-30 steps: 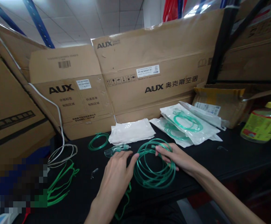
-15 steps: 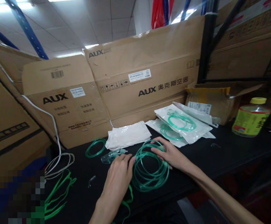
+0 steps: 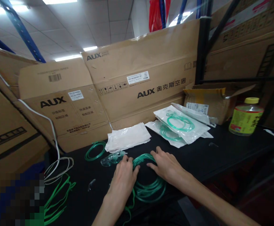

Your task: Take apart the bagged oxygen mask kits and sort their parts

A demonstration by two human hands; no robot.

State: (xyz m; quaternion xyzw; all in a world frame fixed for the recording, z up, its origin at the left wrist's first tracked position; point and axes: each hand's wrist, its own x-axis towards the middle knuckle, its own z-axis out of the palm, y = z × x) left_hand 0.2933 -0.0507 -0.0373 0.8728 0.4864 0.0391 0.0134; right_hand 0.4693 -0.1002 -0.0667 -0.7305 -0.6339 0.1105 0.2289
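Note:
A coil of green tubing (image 3: 148,188) lies on the black table (image 3: 221,153) in front of me. My left hand (image 3: 124,179) rests on the coil's left side, fingers bent over the tubing. On the right side my right hand (image 3: 166,166) lies flat across the coil with its fingers spread. A clear plastic mask piece (image 3: 112,158) sits just beyond my left fingertips. A smaller green tubing coil (image 3: 95,150) lies further left.
White flat pouches (image 3: 127,138) and sealed bags holding green tubing (image 3: 181,124) lie behind the coil. Cardboard boxes (image 3: 139,78) wall the back. A yellow-lidded jar (image 3: 245,116) stands right. White cable (image 3: 57,163) and green straps (image 3: 57,197) lie left.
Both hands have drawn the green coil closer to me and pressed it narrower. My right hand has moved from the coil's far edge to lie across its top. The view has tilted upward.

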